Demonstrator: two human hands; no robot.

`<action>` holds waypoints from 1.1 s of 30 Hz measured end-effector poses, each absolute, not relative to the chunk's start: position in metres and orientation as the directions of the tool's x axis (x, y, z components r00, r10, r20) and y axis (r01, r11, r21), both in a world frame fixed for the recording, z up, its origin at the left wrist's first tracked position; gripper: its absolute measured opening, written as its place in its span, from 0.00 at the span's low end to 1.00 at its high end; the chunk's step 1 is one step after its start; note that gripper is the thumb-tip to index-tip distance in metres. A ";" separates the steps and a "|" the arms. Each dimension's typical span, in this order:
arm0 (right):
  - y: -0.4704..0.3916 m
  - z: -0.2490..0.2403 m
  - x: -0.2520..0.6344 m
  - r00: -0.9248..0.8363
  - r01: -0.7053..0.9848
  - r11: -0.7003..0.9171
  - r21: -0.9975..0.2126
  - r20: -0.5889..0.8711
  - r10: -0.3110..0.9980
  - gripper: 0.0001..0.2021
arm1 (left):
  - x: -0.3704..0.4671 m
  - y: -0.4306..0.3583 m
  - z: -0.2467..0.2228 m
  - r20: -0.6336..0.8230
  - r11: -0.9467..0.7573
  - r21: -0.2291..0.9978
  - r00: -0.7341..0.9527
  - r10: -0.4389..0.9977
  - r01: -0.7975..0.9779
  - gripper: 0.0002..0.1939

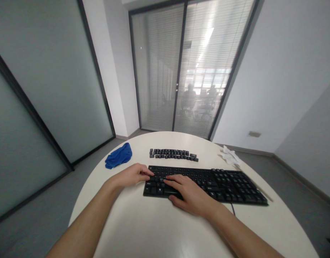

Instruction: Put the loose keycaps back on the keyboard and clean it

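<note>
The keyboard [224, 184] lies under my hands: my left hand [132, 174] curls at its left end, my right hand [190, 193] rests flat on its keys, fingers loosely spread.

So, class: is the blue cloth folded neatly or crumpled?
Crumpled: the blue cloth lies bunched in an uneven heap on the table, left of the keyboard.

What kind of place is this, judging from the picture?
Probably an office meeting room: frosted glass partitions, a glass door with blinds, and a round white table bearing a black keyboard, on which both hands rest.
</note>
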State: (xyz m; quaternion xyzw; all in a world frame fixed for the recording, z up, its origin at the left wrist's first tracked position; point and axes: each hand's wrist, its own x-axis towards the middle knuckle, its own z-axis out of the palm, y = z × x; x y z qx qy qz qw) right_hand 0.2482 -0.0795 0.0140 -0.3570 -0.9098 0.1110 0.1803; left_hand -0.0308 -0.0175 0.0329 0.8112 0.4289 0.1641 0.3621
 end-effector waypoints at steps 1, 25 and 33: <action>-0.079 0.014 0.248 -0.679 0.611 0.719 -0.330 0.249 0.691 0.26 | -0.031 -0.018 0.034 -0.041 -0.379 0.719 0.581 0.813 0.582 0.14; -0.085 0.013 0.228 -0.616 0.707 0.667 -0.234 0.258 0.744 0.27 | -0.030 -0.018 0.027 0.008 -0.457 0.579 0.555 0.832 0.676 0.12; -0.086 0.011 0.219 -0.600 0.735 0.652 -0.184 0.272 0.753 0.29 | -0.029 -0.023 0.028 0.035 -0.472 0.507 0.530 0.847 0.722 0.11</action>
